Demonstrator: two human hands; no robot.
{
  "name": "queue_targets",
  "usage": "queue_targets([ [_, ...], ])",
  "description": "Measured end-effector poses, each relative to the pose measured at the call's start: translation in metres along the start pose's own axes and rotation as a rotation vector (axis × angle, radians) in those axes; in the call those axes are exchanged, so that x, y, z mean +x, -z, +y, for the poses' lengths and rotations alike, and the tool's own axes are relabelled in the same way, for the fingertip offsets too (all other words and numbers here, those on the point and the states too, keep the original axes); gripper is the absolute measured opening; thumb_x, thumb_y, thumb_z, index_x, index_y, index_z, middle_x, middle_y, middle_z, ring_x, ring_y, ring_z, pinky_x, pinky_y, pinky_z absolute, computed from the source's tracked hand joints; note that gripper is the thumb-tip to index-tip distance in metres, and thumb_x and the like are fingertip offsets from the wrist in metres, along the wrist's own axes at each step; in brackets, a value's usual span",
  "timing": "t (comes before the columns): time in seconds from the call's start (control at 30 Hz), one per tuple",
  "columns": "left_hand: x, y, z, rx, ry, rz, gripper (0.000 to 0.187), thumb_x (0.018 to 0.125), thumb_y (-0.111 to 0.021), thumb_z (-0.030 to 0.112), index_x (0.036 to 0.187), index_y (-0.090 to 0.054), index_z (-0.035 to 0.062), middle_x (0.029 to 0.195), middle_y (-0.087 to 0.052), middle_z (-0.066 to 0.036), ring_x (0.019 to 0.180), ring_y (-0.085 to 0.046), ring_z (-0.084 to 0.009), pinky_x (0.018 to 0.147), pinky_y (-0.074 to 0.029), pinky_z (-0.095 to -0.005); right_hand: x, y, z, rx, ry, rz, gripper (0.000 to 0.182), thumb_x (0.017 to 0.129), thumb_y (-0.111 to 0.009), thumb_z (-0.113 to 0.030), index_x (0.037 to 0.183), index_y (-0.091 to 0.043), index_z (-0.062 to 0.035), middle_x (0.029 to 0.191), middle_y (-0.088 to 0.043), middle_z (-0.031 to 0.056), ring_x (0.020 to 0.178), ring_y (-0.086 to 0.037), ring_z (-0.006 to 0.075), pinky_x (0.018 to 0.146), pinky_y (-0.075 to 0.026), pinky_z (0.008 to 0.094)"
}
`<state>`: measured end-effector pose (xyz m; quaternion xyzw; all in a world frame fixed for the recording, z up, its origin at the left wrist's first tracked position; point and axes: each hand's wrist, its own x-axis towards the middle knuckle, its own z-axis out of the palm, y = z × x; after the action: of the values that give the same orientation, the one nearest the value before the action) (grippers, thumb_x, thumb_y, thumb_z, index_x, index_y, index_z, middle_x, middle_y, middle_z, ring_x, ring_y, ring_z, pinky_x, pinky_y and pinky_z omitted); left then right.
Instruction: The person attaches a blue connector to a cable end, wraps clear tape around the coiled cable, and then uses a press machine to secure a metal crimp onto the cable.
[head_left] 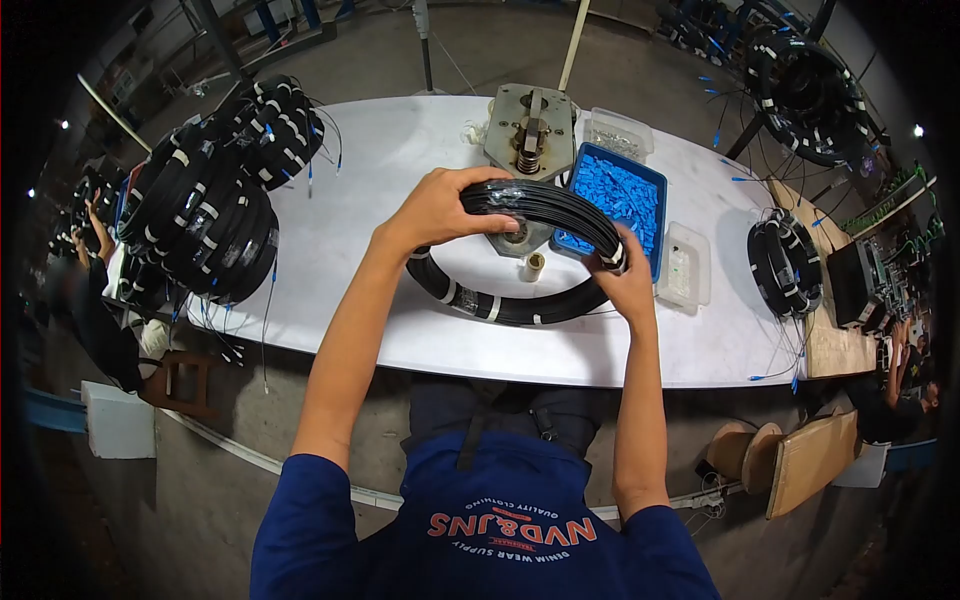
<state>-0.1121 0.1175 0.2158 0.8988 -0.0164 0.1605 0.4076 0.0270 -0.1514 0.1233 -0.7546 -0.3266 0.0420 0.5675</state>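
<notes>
A coil of black cable (530, 308), bound with white ties and clear wrap, is tilted over the white table. At its upper left, my left hand (452, 207) is closed round the cable strands. My right hand (628, 280) grips the coil's right side beside a white tie. Just beyond the coil stands a metal press (552, 120) with a spring, its base partly covered by the coil. A blue tray (662, 190) full of small blue parts is to the right of the press. Below the press sits a small beige roll (533, 266).
Stacked black coils (200, 210) fill the table's left end. Another coil (783, 262) lies at the right, near a wooden board (840, 350). Clear plastic boxes (684, 268) flank the blue tray. Parts of other people (100, 230) show at both far sides.
</notes>
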Motion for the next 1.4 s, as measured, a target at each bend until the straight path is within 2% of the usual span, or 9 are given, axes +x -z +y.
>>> queue_targets([
  [0.07,-0.003,0.003,-0.003,0.001,0.050,-0.015,0.064,0.068,-0.088,0.030,0.123,-0.065,0.0055,0.094,-0.072,-0.006,0.088,-0.066,-0.0164,0.086,-0.051,-0.0295,-0.009,-0.004,0.022,0.154,-0.155,-0.095,0.042,0.077,-0.073,-0.002,0.116,-0.059,-0.0010,0.096,-0.066,0.0044,0.086,-0.061,0.0135,0.080,-0.048,0.0278],
  [0.2,-0.009,0.012,-0.005,-0.081,0.068,-0.076,0.065,0.069,-0.087,0.030,0.124,-0.062,0.0051,0.105,-0.069,-0.008,0.097,-0.064,-0.0172,0.091,-0.048,-0.0310,-0.019,-0.019,0.014,0.084,0.019,0.069,0.037,0.078,-0.064,0.002,0.114,-0.058,0.0000,0.093,-0.065,0.0048,0.086,-0.060,0.0131,0.080,-0.048,0.0281],
  [0.43,0.014,0.033,0.020,-0.087,-0.009,-0.186,0.080,0.066,-0.086,0.038,0.130,-0.054,0.0025,0.110,-0.066,-0.014,0.106,-0.062,-0.0271,0.095,-0.047,-0.0365,-0.016,-0.018,-0.002,0.063,-0.071,-0.064,0.038,0.077,-0.063,0.000,0.114,-0.056,-0.0011,0.095,-0.063,0.0067,0.080,-0.056,0.0127,0.075,-0.046,0.0273],
  [0.5,0.023,0.031,0.036,0.371,0.061,-0.362,0.068,0.066,-0.084,0.036,0.119,-0.059,0.0008,0.100,-0.068,-0.020,0.095,-0.066,-0.0317,0.085,-0.051,-0.0370,-0.014,-0.024,-0.002,0.100,-0.021,-0.034,0.037,0.077,-0.062,-0.001,0.113,-0.057,-0.0016,0.090,-0.062,0.0054,0.075,-0.054,0.0120,0.070,-0.045,0.0267],
  [0.67,0.033,-0.012,0.010,0.594,0.060,-0.006,0.030,0.064,-0.071,0.014,0.092,-0.067,0.0057,0.079,-0.069,-0.017,0.077,-0.066,-0.0372,0.072,-0.053,-0.0450,-0.015,-0.029,0.009,0.060,-0.071,0.069,0.040,0.075,-0.066,-0.001,0.113,-0.058,-0.0019,0.086,-0.063,0.0037,0.072,-0.055,0.0109,0.068,-0.046,0.0263],
  [0.93,0.012,-0.007,0.010,0.553,0.097,0.050,0.025,0.063,-0.068,0.011,0.087,-0.067,0.0050,0.076,-0.068,-0.016,0.074,-0.066,-0.0363,0.067,-0.052,-0.0435,-0.026,-0.026,0.003,-0.016,-0.046,0.020,0.049,0.072,-0.069,0.000,0.119,-0.055,0.0005,0.091,-0.066,0.0134,0.080,-0.064,0.0219,0.077,-0.050,0.0315],
  [1.03,-0.011,-0.006,-0.012,0.422,-0.014,0.200,0.022,0.064,-0.069,0.009,0.085,-0.066,0.0038,0.072,-0.067,-0.015,0.067,-0.066,-0.0337,0.063,-0.051,-0.0382,-0.020,-0.018,-0.036,-0.143,0.103,-0.004,0.044,0.073,-0.068,0.000,0.115,-0.058,0.0002,0.086,-0.065,0.0106,0.077,-0.062,0.0178,0.074,-0.049,0.0300],
  [1.17,-0.050,-0.016,-0.040,0.139,0.011,0.372,0.021,0.065,-0.067,0.000,0.087,-0.066,0.0006,0.067,-0.064,-0.009,0.059,-0.059,-0.0172,0.061,-0.047,-0.0272,-0.006,-0.012,-0.086,-0.318,0.325,-0.064,0.053,0.065,-0.071,-0.002,0.117,-0.060,-0.0031,0.098,-0.068,0.0184,0.088,-0.067,0.0365,0.082,-0.053,0.0394],
  [1.4,-0.101,-0.079,-0.111,-0.341,0.107,0.656,0.034,0.065,-0.060,-0.001,0.099,-0.066,-0.0032,0.079,-0.066,-0.003,0.070,-0.059,-0.0124,0.067,-0.049,-0.0259,0.015,-0.028,-0.138,-0.476,0.571,-0.150,0.055,0.063,-0.079,-0.010,0.116,-0.061,-0.0087,0.103,-0.064,0.0125,0.093,-0.063,0.0330,0.078,-0.051,0.0398],
])
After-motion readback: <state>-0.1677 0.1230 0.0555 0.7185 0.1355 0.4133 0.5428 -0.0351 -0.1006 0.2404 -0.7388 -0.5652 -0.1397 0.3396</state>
